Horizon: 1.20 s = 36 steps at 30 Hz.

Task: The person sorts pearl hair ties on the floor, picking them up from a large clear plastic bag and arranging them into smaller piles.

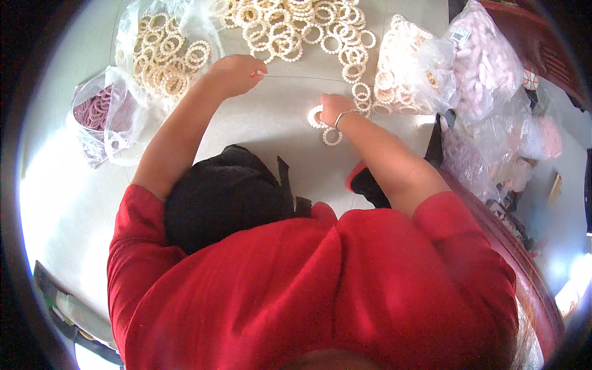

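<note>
My left hand [243, 74], fingers curled, is over the tiled floor, just below a large heap of cream beaded rings [277, 32]; whether anything is between its fingers is hidden. My right hand [336, 108], a metal bangle at its wrist, holds white beaded rings [316, 116] at its fingers. Another beaded ring [332, 137] lies just below that hand, beside the bangle. A trail of rings [361, 92] runs down from the heap to the right of my right hand.
An open clear bag of cream rings [171, 55] stands at upper left, beside a bag of mauve rings [95, 111]. To the right are a filled bag of cream rings [397, 64], a bag of pale pink items [485, 60] and dark red wooden furniture [504, 231].
</note>
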Available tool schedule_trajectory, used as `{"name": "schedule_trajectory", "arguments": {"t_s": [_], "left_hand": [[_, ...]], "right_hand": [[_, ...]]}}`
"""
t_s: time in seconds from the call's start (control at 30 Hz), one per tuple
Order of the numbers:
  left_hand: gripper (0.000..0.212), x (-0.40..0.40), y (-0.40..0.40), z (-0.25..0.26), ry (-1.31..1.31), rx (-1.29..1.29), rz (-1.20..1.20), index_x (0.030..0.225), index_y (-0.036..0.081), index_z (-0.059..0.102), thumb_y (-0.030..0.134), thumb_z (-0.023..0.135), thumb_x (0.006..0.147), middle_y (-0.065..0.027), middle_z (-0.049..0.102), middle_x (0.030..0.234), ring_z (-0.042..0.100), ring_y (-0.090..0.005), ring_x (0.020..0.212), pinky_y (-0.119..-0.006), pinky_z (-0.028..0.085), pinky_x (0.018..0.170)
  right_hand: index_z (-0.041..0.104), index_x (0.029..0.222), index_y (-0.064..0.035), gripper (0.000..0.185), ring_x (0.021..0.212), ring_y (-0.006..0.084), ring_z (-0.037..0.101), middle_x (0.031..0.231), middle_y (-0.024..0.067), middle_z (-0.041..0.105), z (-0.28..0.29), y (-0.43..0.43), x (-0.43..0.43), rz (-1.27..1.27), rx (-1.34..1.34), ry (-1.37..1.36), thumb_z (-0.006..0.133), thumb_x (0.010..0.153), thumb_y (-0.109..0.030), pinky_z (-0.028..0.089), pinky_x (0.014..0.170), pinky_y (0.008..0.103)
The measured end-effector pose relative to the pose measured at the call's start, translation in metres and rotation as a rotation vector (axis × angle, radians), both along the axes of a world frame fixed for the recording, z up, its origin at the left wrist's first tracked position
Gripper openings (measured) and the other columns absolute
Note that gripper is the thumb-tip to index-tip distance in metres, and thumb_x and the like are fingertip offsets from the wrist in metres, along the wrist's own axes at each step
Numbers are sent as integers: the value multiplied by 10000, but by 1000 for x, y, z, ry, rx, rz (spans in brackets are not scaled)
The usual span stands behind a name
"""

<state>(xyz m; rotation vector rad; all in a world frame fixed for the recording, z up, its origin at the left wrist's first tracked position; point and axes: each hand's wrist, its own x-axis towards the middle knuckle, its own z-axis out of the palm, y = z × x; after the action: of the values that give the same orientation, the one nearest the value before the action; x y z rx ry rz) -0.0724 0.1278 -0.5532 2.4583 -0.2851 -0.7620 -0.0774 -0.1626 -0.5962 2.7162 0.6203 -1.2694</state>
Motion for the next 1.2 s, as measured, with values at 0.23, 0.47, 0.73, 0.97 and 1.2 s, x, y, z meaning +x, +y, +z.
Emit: {"name": "schedule_trajectory", "arguments": {"t_s": [0.23,0.47,0.73,0.97,1.2], "left_hand": [[510,-7,-45,5,-257,-235,-141,1287,189,458,310,634,825,-134,645,1029,621,-318,955,-430,495,832],[192,2,-39,-10,-131,-90,-339,837,45,583,232,539,822,-148,636,843,617,-351,840,-462,487,726],[181,-5,-24,-16,10,-65,-207,890,81,598,237,589,799,-129,637,885,607,-341,883,-450,477,745],[181,-3,-27,-13,-8,-28,-228,904,107,608,245,611,787,-118,638,881,610,-328,877,-441,475,735],[186,-7,-20,-15,15,-29,-183,901,106,607,258,597,794,-117,640,880,610,-327,864,-445,472,727]], "right_hand": [[589,1006,-23,312,878,317,639,941,175,655,46,56,7,-237,514,-86,647,786,-237,500,768,381],[594,1058,-30,435,833,223,657,916,136,667,46,37,-11,-798,894,209,721,765,-325,518,717,319],[566,966,-36,296,940,352,590,1029,196,587,-8,-68,-86,-401,156,-172,619,783,-263,478,805,437],[535,986,-37,255,978,374,579,1010,226,600,-35,-84,-65,-140,54,19,550,807,-218,468,827,468],[541,1034,-53,280,1026,379,568,1045,215,604,11,-103,-37,-504,56,-241,544,786,-182,460,867,460]]}}
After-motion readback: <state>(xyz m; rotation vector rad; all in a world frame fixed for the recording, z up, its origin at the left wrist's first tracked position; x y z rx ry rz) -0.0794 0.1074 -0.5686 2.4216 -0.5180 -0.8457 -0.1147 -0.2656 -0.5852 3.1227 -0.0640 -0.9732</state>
